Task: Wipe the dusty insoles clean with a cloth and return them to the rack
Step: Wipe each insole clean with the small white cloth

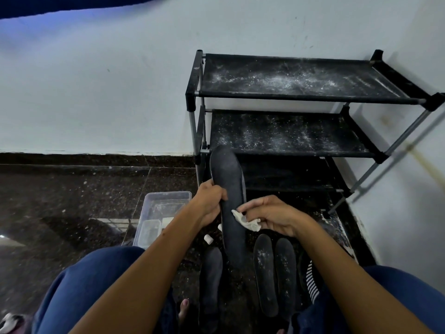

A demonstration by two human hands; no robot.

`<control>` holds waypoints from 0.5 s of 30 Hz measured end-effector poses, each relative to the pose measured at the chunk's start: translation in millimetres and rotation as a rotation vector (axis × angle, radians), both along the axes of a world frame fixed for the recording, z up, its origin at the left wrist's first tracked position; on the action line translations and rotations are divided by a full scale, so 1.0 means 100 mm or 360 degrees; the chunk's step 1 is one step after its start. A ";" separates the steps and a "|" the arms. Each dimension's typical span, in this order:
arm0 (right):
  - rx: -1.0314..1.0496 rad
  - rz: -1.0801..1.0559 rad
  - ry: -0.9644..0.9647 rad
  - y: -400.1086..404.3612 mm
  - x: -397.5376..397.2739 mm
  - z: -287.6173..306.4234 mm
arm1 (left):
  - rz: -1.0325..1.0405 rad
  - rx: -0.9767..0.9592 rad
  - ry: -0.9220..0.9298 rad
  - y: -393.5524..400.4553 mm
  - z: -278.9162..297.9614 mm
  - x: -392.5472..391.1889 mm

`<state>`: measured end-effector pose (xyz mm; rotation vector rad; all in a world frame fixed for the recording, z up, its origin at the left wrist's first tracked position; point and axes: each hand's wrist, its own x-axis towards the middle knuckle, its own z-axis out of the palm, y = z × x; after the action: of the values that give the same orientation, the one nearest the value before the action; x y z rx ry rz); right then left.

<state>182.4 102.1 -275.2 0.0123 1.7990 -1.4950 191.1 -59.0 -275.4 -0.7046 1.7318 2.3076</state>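
My left hand (212,201) grips a long dark insole (228,184) by its left edge and holds it upright in front of the rack. My right hand (269,215) pinches a small white cloth (243,220) and presses it against the insole's right side near the middle. On the floor below lie three more dark insoles: one at the left (210,285) and two dusty ones (265,273) (286,273) side by side at the right. The black shoe rack (310,100) stands against the wall, its upper two shelves speckled with white dust.
A clear plastic box (163,213) with a smaller container inside sits on the dark floor at the left. Two small white pieces (208,239) lie near the insoles. A striped item (311,283) lies at the right by my knee. My blue-trousered knees frame the bottom.
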 end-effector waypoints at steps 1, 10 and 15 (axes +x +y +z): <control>0.0028 -0.0018 0.0014 0.00 0.00 -0.03 | -0.0029 0.0013 -0.0020 0.01 -0.02 0.00; 0.0319 -0.0403 0.0143 0.04 -0.05 -0.38 | -0.0580 -0.0365 -0.0458 0.11 -0.55 0.08; 0.0705 -0.0318 0.0084 0.06 -0.03 -0.81 | -0.0558 -0.0436 -0.0608 0.28 -1.01 0.10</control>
<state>179.5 108.4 -356.0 0.3843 2.1908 -1.2050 201.5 -31.0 -376.1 -0.7542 1.8256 1.6067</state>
